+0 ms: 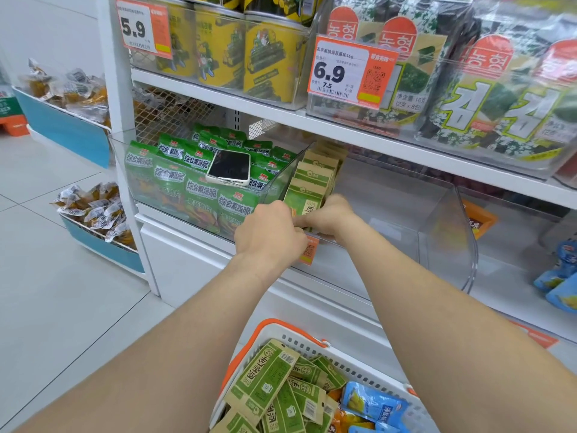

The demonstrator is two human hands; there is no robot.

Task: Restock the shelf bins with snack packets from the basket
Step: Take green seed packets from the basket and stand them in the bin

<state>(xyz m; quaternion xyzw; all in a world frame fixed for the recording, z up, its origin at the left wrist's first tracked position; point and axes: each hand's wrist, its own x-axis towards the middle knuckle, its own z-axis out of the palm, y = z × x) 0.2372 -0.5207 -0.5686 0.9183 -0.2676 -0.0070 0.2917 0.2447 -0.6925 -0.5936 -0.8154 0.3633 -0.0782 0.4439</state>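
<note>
A white basket [315, 348] with orange handles sits low in front, filled with green-and-tan snack packets [265, 375] and some blue ones [373, 401]. On the middle shelf a clear bin [449, 232] holds a standing row of the same green-and-tan packets [315, 179] along its left side. My left hand [270, 231] and my right hand [332, 215] meet at the front of that row, fingers curled round the front packet [304, 206].
The clear bin to the left is full of green packets [175, 179], with a phone [229, 167] lying on top. Yellow cans and seaweed packs fill the upper shelf. Blue packets [562, 276] lie at the right; wrapped snacks sit in side bins [93, 210].
</note>
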